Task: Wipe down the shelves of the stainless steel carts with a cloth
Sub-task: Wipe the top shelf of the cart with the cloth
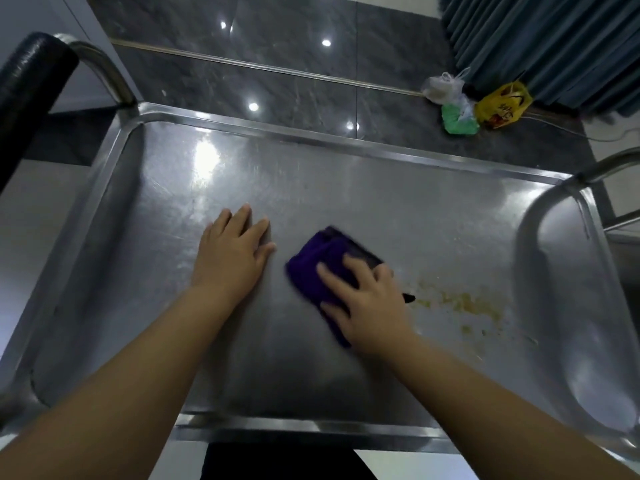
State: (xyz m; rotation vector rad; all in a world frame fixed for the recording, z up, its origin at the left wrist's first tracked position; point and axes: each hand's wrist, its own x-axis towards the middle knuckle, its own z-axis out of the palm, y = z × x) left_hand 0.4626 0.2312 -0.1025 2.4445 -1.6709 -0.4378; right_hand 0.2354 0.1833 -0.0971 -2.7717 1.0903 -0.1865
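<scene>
Fingers (330, 277) on the right hand (370, 306) are spread apart and lying pretty much straight. They're pressing down on the purple cloth (310, 271), not curled round it. The left hand (235, 252) lies flat on the metal just beside the cloth, its fingers straight and slightly fanned, holding nothing.

Biggest thing here is the cart's shelf (346, 181), a stainless tray with a raised rim, all scuffed and hazy, with lights glaring off it. Its near-right corner runs off the edge. A black-wrapped handle (31, 88) rises on the left and a bare steel handle (602, 168) on the right, both cut off. Beyond that there's a dark glossy floor (277, 64), a blue-grey curtain (554, 46), and some plastic bags (485, 105) at its foot.

The cloth sits mid-shelf, a bit right of centre. It's bunched into a thick pad, deep purple, and motion-blurred at the edges. The hand covers its near-right part, and a dark tip pokes out on the hand's right side. Its long axis looks roughly far-to-near, but with that much hidden it's hard to be sure.

A yellowish smear (464, 303) lies on the metal just right of the hand.
</scene>
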